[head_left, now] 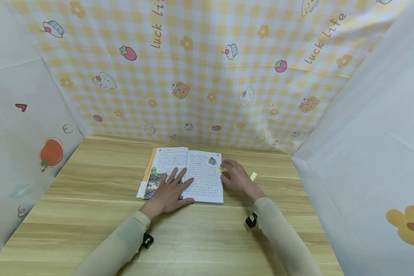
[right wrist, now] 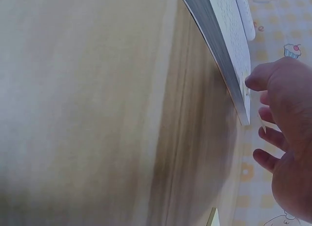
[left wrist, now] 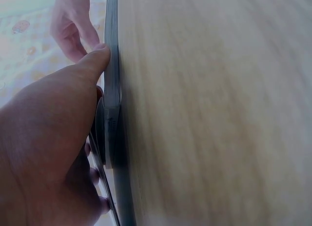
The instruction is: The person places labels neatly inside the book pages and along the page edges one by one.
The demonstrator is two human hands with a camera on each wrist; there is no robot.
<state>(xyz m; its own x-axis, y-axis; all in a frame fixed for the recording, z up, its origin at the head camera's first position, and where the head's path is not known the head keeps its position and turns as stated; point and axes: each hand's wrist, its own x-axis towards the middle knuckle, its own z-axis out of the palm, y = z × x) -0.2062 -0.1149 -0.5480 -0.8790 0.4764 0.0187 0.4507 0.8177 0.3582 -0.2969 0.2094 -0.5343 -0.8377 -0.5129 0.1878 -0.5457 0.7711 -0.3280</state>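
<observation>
An open book [head_left: 203, 180] lies on the table, with printed text on both pages and a colour picture on the left one. My left hand [head_left: 169, 193] rests palm down across the lower middle of it, fingers spread. In the left wrist view, its thumb lies along the book's lower edge. My right hand [head_left: 237, 178] is at the right edge of the book, fingers loosely bent. A pale yellow sticky note [head_left: 220, 170] lies partly on the right page, its outer end by my right fingertips. In the right wrist view, the thumb is near the page edge, apart from the fingers.
Another pale yellow sticky note [head_left: 253, 176] lies on the wooden table [head_left: 200, 237], just right of my right hand. A checked yellow cloth [head_left: 207, 76] hangs behind the table. White cloths [head_left: 372, 153] hang at both sides.
</observation>
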